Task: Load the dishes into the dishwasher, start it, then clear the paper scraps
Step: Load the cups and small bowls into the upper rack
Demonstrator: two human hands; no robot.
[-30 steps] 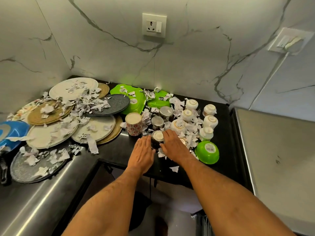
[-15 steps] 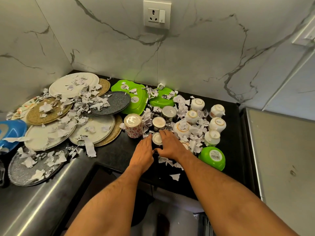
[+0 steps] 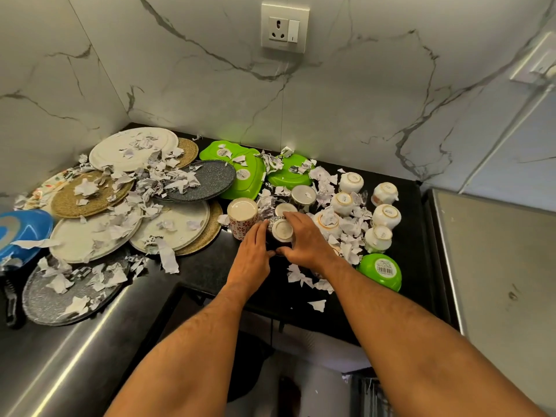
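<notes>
Nearest the camera, two bare forearms reach forward over the black counter (image 3: 210, 266). The left hand (image 3: 251, 258) and the right hand (image 3: 304, 240) meet around an upturned patterned cup (image 3: 282, 228), the left with its fingers laid against the cup's left side and the right with its fingers curled over the cup's far and right side, so both are grasping it. Paper scraps (image 3: 304, 276) lie on the counter just near and right of the hands, and an upside-down green bowl (image 3: 382, 270) sits to the right. Just left of the held cup stands a red-flowered mug (image 3: 242, 218), also inverted. To the left, overlapping plates (image 3: 171, 225) and a speckled grey plate (image 3: 75, 291) are strewn with more torn paper. Further back, white cups (image 3: 386, 215) stand upside down among scraps on the right, with green plastic plates (image 3: 240, 170) near the marble wall (image 3: 346, 100), where a socket (image 3: 284, 28) is mounted.
</notes>
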